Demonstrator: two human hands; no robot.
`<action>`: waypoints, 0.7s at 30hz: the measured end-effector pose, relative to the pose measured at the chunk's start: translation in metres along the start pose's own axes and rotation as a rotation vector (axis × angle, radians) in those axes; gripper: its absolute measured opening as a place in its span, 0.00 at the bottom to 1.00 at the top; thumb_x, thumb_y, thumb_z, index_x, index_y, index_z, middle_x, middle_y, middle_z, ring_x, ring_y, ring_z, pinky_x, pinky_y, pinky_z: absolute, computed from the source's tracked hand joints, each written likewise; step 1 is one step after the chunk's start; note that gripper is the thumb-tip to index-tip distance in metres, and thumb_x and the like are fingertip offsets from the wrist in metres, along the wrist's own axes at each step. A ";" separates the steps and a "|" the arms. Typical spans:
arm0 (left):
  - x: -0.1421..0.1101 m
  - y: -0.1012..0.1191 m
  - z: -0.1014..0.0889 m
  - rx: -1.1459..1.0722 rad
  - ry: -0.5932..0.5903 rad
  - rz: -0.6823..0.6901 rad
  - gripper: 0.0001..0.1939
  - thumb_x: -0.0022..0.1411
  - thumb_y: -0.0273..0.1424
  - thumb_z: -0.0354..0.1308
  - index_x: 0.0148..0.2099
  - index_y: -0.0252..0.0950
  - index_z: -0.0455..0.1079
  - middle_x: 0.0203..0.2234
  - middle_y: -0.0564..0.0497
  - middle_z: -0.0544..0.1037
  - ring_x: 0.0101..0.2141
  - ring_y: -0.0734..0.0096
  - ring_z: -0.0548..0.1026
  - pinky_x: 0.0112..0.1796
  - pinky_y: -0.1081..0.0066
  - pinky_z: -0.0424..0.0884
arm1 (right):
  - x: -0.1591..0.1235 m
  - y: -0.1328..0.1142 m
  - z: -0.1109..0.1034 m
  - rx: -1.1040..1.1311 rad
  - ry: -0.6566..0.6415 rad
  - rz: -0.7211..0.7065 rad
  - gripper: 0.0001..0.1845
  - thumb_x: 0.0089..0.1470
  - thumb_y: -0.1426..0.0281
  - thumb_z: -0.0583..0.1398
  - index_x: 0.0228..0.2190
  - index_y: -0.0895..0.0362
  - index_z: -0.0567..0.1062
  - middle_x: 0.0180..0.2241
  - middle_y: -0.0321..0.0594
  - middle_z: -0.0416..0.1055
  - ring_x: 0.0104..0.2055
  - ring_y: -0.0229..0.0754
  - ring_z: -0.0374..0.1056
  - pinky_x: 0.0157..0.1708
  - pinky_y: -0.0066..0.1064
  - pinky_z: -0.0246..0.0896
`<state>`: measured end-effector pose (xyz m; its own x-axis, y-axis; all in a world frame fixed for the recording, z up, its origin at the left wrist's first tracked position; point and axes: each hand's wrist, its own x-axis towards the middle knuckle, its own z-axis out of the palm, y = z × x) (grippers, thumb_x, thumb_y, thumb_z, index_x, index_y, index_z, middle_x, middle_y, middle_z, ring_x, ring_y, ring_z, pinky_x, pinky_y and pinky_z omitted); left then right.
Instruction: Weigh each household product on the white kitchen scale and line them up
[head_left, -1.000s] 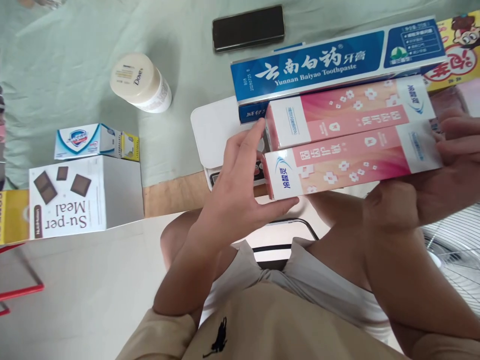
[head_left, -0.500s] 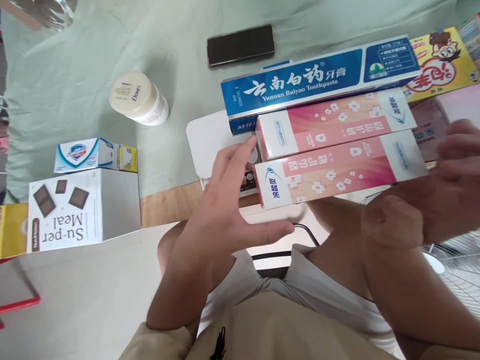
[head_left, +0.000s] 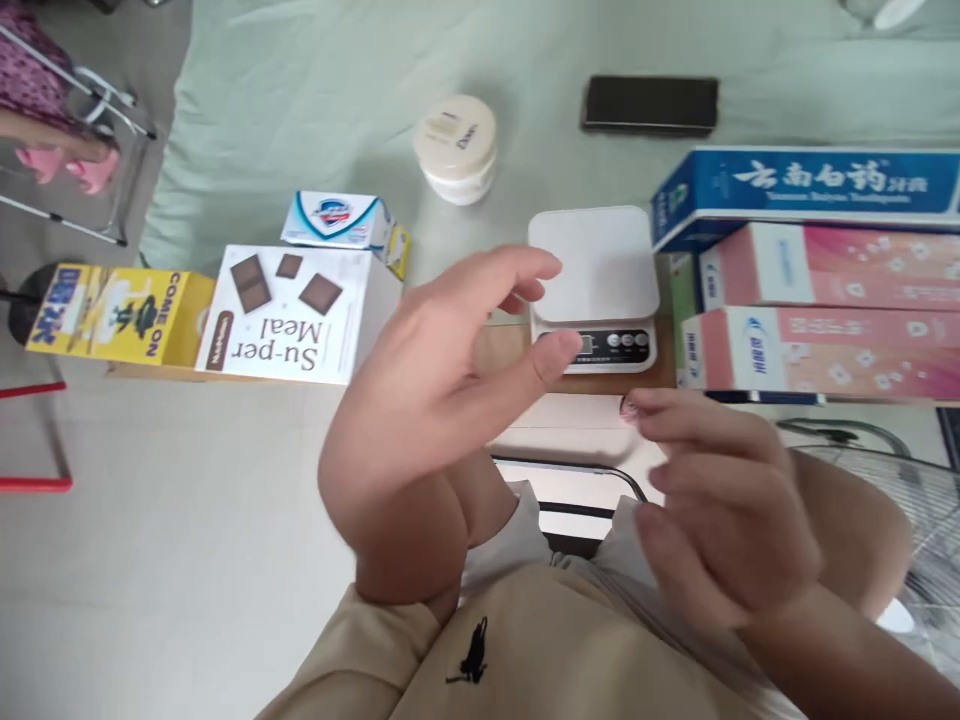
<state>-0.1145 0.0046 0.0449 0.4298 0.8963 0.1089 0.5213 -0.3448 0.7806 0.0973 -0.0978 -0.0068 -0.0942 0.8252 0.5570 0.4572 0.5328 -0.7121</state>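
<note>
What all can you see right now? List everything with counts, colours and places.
Scale: one, white, right of centre
Jar: one, cream and white, behind scale, leftward
Phone: one, black, behind scale
Long boxes: three, one blue and two pink, right of scale
Chocolate-picture box: one, white, left of scale
Soap box: one, white and blue, behind that box
Carton: one, yellow, far left
Cloth: one, pale green, over table
Table: one, brown edge, centre
Slippers: two, pink, upper left
Red frame: one, red, left edge
Wire grille: one, grey, lower right
Shirt: one, beige, bottom
Left grip: one, bare, left side of scale
Right grip: one, bare, nearer than scale
</note>
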 end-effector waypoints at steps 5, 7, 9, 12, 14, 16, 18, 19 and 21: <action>-0.038 -0.047 -0.045 0.118 0.256 -0.277 0.22 0.69 0.43 0.58 0.60 0.39 0.71 0.56 0.45 0.79 0.58 0.54 0.76 0.61 0.48 0.71 | 0.030 -0.004 0.092 -0.024 -0.180 -0.035 0.21 0.54 0.74 0.61 0.49 0.52 0.68 0.51 0.48 0.73 0.57 0.50 0.72 0.53 0.48 0.75; -0.047 -0.063 -0.056 0.120 0.341 -0.427 0.24 0.69 0.44 0.59 0.61 0.39 0.70 0.58 0.44 0.77 0.59 0.50 0.75 0.62 0.44 0.70 | 0.040 -0.001 0.130 -0.077 -0.257 -0.033 0.24 0.56 0.68 0.63 0.53 0.53 0.67 0.58 0.53 0.69 0.63 0.54 0.68 0.57 0.52 0.73; -0.051 -0.075 -0.063 0.092 0.420 -0.550 0.22 0.68 0.43 0.61 0.61 0.40 0.70 0.59 0.44 0.76 0.61 0.48 0.74 0.64 0.42 0.68 | 0.049 0.001 0.163 -0.111 -0.332 -0.043 0.29 0.56 0.62 0.64 0.58 0.52 0.66 0.65 0.54 0.62 0.69 0.59 0.62 0.62 0.56 0.68; -0.049 -0.085 -0.069 0.065 0.515 -0.653 0.17 0.67 0.38 0.63 0.56 0.41 0.72 0.60 0.46 0.76 0.65 0.48 0.70 0.70 0.41 0.60 | 0.058 0.000 0.198 -0.208 -0.431 -0.086 0.32 0.56 0.58 0.64 0.61 0.47 0.66 0.70 0.46 0.58 0.75 0.62 0.52 0.68 0.61 0.57; -0.047 -0.087 -0.072 0.024 0.512 -0.698 0.18 0.64 0.35 0.67 0.55 0.41 0.73 0.60 0.47 0.77 0.68 0.49 0.67 0.73 0.40 0.55 | 0.063 0.001 0.210 -0.287 -0.479 -0.124 0.29 0.58 0.58 0.64 0.60 0.43 0.68 0.69 0.40 0.64 0.76 0.61 0.51 0.70 0.62 0.51; -0.048 -0.089 -0.076 -0.042 0.491 -0.707 0.18 0.62 0.36 0.69 0.53 0.42 0.73 0.57 0.49 0.78 0.68 0.49 0.67 0.73 0.39 0.54 | 0.066 0.003 0.213 -0.345 -0.497 -0.153 0.25 0.61 0.59 0.62 0.59 0.42 0.69 0.65 0.36 0.70 0.75 0.59 0.54 0.71 0.61 0.46; -0.054 -0.092 -0.080 -0.070 0.524 -0.698 0.16 0.62 0.37 0.69 0.51 0.43 0.74 0.52 0.50 0.79 0.66 0.48 0.69 0.71 0.40 0.59 | 0.068 0.007 0.211 -0.373 -0.484 -0.185 0.22 0.62 0.61 0.61 0.57 0.42 0.70 0.62 0.34 0.73 0.74 0.57 0.57 0.72 0.58 0.43; -0.058 -0.094 -0.082 -0.070 0.560 -0.691 0.15 0.63 0.38 0.68 0.50 0.43 0.74 0.49 0.50 0.79 0.64 0.48 0.71 0.70 0.41 0.61 | 0.069 0.009 0.208 -0.381 -0.472 -0.202 0.21 0.62 0.62 0.61 0.56 0.43 0.71 0.61 0.33 0.74 0.73 0.57 0.59 0.72 0.57 0.42; -0.066 -0.098 -0.085 -0.079 0.641 -0.672 0.11 0.65 0.38 0.65 0.48 0.42 0.73 0.44 0.52 0.77 0.60 0.50 0.75 0.69 0.43 0.65 | 0.069 0.014 0.203 -0.379 -0.444 -0.228 0.19 0.60 0.64 0.62 0.53 0.44 0.72 0.59 0.33 0.76 0.72 0.57 0.61 0.72 0.55 0.44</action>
<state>-0.2569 0.0028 0.0132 -0.4457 0.8916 -0.0807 0.4508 0.3014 0.8402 -0.0821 0.0046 -0.0646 -0.5480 0.7409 0.3883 0.6562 0.6686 -0.3497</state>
